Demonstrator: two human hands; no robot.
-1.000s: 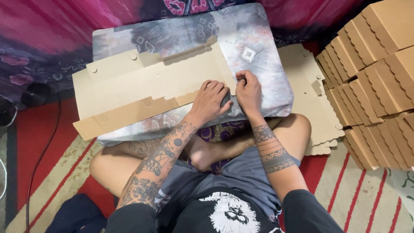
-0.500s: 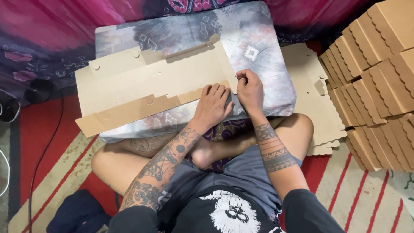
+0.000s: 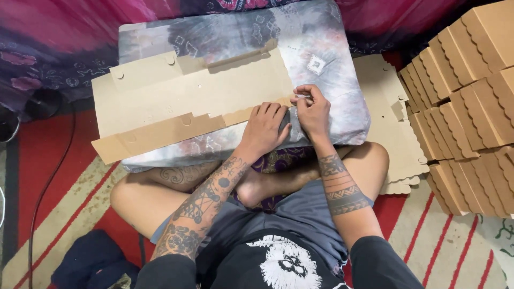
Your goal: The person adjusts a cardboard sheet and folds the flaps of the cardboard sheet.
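Observation:
A flat brown cardboard blank point(image 3: 193, 93) with cut tabs and small holes lies across a grey tie-dye cushion point(image 3: 326, 48) on my crossed legs. My left hand point(image 3: 265, 131) rests palm down on the right end of the blank's lower flap, fingers spread. Just to its right, my right hand point(image 3: 313, 112) has its fingers curled and pinches the blank's right corner against the cushion. What sits under its fingertips is too small to make out.
Folded brown cardboard boxes point(image 3: 471, 91) are stacked in rows at the right. More flat blanks point(image 3: 391, 123) lie under the cushion's right side. A black cable point(image 3: 48, 176) runs over the red striped mat at the left, and a dark cloth point(image 3: 91, 262) lies bottom left.
Both hands stay at the blank's right end. My left hand has slid slightly down the flap, and my right hand's fingers have closed tighter on the corner.

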